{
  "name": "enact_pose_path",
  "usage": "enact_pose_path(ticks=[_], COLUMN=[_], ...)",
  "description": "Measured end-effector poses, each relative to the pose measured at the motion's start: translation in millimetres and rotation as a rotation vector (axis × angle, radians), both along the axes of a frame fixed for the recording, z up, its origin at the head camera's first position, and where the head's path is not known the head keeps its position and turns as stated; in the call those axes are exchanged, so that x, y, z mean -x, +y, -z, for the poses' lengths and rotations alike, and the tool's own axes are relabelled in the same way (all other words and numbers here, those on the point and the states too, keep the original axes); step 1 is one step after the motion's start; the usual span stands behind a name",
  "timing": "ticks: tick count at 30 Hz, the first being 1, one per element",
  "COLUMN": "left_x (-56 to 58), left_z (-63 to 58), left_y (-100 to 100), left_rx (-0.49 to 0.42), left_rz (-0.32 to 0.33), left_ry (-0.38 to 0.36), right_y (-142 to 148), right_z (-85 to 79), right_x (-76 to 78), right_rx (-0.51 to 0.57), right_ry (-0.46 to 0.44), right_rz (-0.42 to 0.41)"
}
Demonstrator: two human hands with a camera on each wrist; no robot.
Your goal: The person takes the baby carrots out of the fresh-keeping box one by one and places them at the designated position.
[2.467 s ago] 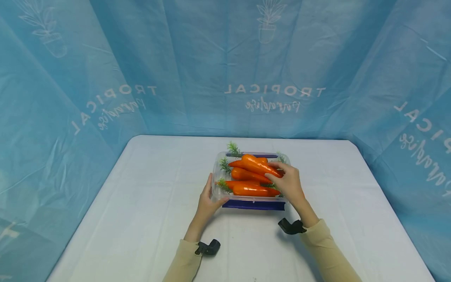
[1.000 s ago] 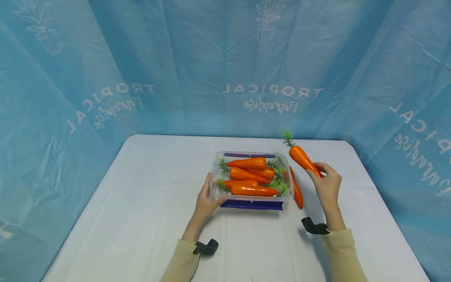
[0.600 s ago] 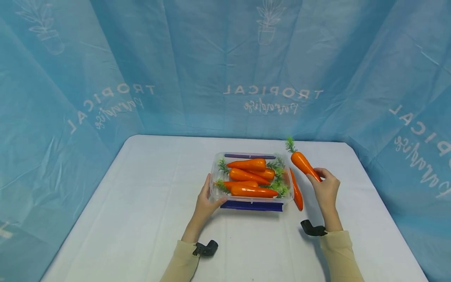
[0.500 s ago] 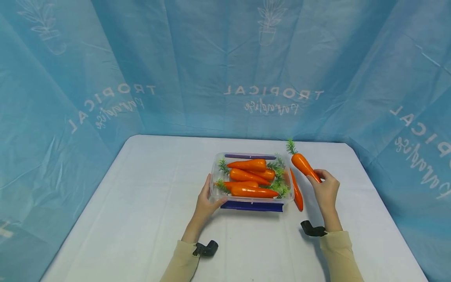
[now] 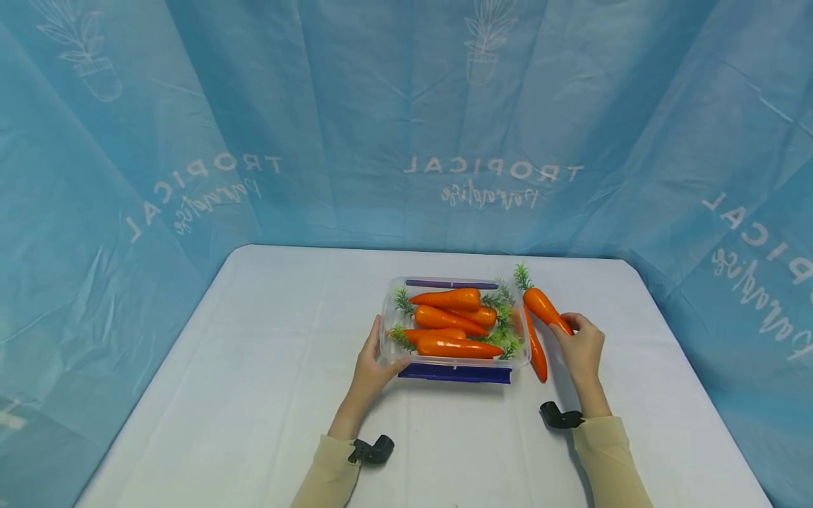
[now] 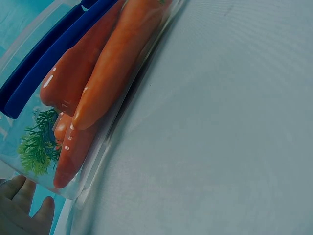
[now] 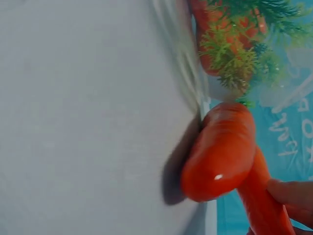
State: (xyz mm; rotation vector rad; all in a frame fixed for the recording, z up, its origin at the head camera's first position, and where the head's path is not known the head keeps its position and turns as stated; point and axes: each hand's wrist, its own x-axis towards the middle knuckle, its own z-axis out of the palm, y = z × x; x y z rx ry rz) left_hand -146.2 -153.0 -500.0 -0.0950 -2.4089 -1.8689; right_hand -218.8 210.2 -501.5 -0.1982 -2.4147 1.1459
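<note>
A clear plastic box [image 5: 519, 363] with blue clips holds several orange carrots [image 5: 459, 346] with green tops. My left hand [image 5: 370, 368] rests at its front left corner, fingers straight along the side wall and thumb at the front rim; in the left wrist view its fingers [image 6: 23, 196] are spread at the wall. With thumb and fingers, my right hand [image 5: 581, 346] pinches a carrot [image 5: 543, 307] near its tip, leafy end pointing away. Beside the box's right wall lies another carrot [image 5: 536, 351]; in the right wrist view this carrot [image 7: 222, 154] overlaps the held carrot [image 7: 264, 203].
Everything stands on a white-covered table [image 5: 273, 339] with rounded far corners. A blue printed curtain [image 5: 356, 120] hangs behind the table and along both sides. On each wrist sits a black camera mount [image 5: 373, 450].
My right hand took a carrot from the box and moved right with it, then lowered it toward the table beside another carrot, coming slightly left. My left hand has stayed at the box.
</note>
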Motion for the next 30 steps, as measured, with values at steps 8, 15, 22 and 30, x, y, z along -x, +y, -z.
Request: enact_pose_path(ticks=[8, 15, 22, 30], left_x=[0.0, 1.9, 13.0, 7.3], left_z=[-0.9, 5.0, 33.1, 19.1], left_y=[0.8, -0.2, -3.8, -2.9], left_rx=[0.009, 0.017, 0.015, 0.011], left_rz=[0.004, 0.000, -0.010, -0.013], left_ry=[-0.002, 0.011, 0.030, 0.046], right_y=[4.2, 6.2, 6.7, 6.7], right_z=[10.1, 14.2, 15.0, 15.0], right_x=[2.2, 2.5, 1.6, 3.8], right_rx=[-0.003, -0.005, -0.030, -0.040], right_ry=[-0.018, -0.041, -0.091, -0.159], right_rz=[-0.003, -0.018, -0.022, -0.022])
